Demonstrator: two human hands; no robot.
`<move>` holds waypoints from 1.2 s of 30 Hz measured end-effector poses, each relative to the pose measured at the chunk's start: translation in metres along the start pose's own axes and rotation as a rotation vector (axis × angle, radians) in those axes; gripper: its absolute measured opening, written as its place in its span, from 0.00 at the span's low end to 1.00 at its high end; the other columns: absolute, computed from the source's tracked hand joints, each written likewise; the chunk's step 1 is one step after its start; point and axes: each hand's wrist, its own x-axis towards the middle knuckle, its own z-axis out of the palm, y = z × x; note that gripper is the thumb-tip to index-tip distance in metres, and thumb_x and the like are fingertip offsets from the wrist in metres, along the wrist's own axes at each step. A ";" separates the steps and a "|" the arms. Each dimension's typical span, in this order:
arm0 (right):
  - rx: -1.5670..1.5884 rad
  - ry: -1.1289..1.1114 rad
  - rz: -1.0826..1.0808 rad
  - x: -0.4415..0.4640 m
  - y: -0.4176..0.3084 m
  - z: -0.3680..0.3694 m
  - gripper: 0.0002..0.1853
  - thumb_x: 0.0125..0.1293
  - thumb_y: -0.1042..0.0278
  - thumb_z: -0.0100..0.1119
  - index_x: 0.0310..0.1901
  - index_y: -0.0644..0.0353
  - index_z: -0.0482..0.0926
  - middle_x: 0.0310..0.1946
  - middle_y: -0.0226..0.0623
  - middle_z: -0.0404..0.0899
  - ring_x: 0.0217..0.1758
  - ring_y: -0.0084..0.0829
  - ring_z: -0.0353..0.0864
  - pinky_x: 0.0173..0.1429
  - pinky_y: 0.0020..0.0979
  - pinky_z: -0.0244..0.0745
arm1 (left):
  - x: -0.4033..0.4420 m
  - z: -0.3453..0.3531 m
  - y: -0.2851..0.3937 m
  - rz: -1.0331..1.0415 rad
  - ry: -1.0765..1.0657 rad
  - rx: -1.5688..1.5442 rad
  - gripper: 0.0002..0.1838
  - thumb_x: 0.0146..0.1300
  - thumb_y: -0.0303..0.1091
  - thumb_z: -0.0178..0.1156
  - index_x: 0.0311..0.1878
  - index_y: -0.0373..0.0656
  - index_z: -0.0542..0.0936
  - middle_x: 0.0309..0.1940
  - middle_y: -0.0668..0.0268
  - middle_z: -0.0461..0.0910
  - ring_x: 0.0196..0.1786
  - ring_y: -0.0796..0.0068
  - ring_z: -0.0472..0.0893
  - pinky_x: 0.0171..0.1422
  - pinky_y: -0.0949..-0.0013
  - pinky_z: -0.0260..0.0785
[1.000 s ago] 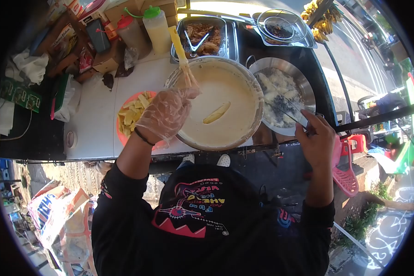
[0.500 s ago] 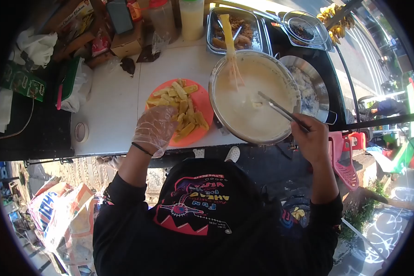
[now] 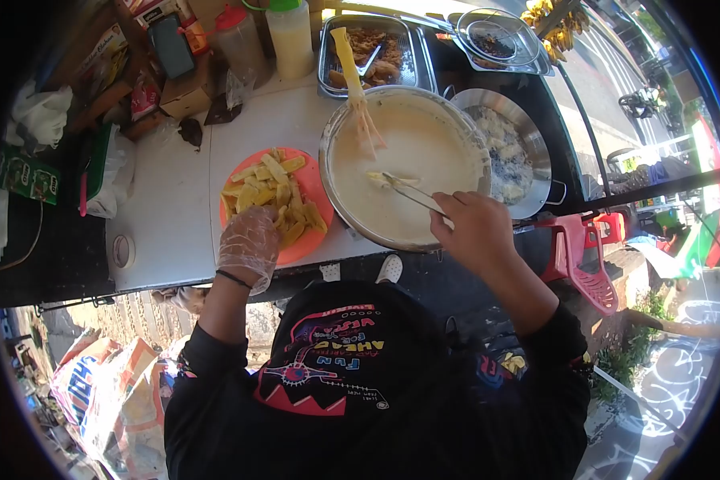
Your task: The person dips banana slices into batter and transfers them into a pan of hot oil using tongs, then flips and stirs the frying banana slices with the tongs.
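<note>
My left hand [image 3: 252,240], in a clear plastic glove, reaches onto an orange plate [image 3: 312,180] heaped with yellow cut banana pieces [image 3: 276,188]. Its fingers are curled among the nearest pieces, and whatever they grip is hidden. With my right hand [image 3: 472,228], which is bare, I hold metal tongs [image 3: 416,194] over a big pot [image 3: 325,152] of pale batter [image 3: 408,132]. A batter-coated piece [image 3: 388,181] lies at the tips of the tongs, in the batter's surface. A yellow-handled whisk [image 3: 350,76] leans inside the far-left rim of the pot.
Right of the batter stands a wide metal pan [image 3: 540,152] with pieces frying in it. A metal tray [image 3: 326,60] of browned food and a strainer [image 3: 500,36] are behind. Bottles [image 3: 290,40], boxes and a tape roll [image 3: 123,251] stand on the left. A pink chair [image 3: 580,272] is at right.
The view has shifted, so the table things sit further left. My right hand has moved the tongs' tips onto a piece in the batter. My left hand stays at the banana pieces.
</note>
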 end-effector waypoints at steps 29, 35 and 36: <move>1.289 0.061 0.538 -0.007 0.230 -0.016 0.12 0.66 0.69 0.67 0.45 0.70 0.86 0.27 0.25 0.80 0.27 0.15 0.73 0.32 0.20 0.67 | 0.013 -0.021 0.188 0.442 0.116 -0.106 0.25 0.64 0.40 0.68 0.63 0.46 0.77 0.57 0.56 0.79 0.60 0.58 0.78 0.67 0.58 0.70; 0.835 0.048 0.572 -0.019 0.277 0.022 0.15 0.64 0.65 0.67 0.47 0.68 0.86 0.28 0.33 0.85 0.30 0.23 0.82 0.36 0.25 0.74 | -0.024 -0.056 0.125 0.090 0.285 -0.377 0.20 0.64 0.36 0.69 0.57 0.41 0.79 0.51 0.55 0.83 0.48 0.61 0.84 0.55 0.62 0.76; 0.601 0.000 0.511 -0.020 0.276 0.043 0.18 0.62 0.61 0.67 0.48 0.65 0.86 0.31 0.39 0.87 0.34 0.32 0.85 0.40 0.31 0.77 | -0.030 -0.049 0.109 0.009 0.361 -0.392 0.20 0.65 0.38 0.68 0.56 0.39 0.80 0.51 0.55 0.83 0.46 0.60 0.84 0.53 0.62 0.77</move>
